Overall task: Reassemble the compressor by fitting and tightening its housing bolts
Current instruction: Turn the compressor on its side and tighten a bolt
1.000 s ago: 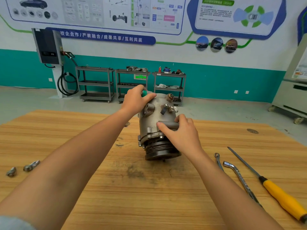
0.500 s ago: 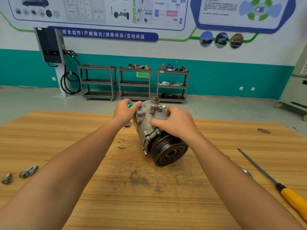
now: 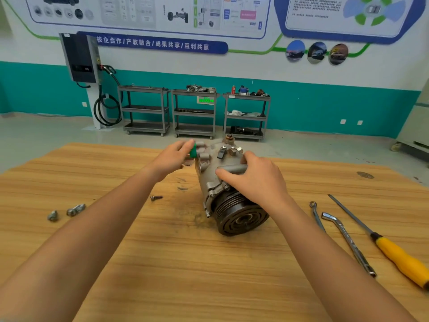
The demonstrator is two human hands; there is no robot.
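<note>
Three grey shelf carts stand at twelve o'clock against a teal-and-white wall; a black charger hangs at ten o'clock.

The compressor lies on the desk. Left of it lies a bolt, farther left two fittings; right of it, wrenches and a screwdriver.
</note>
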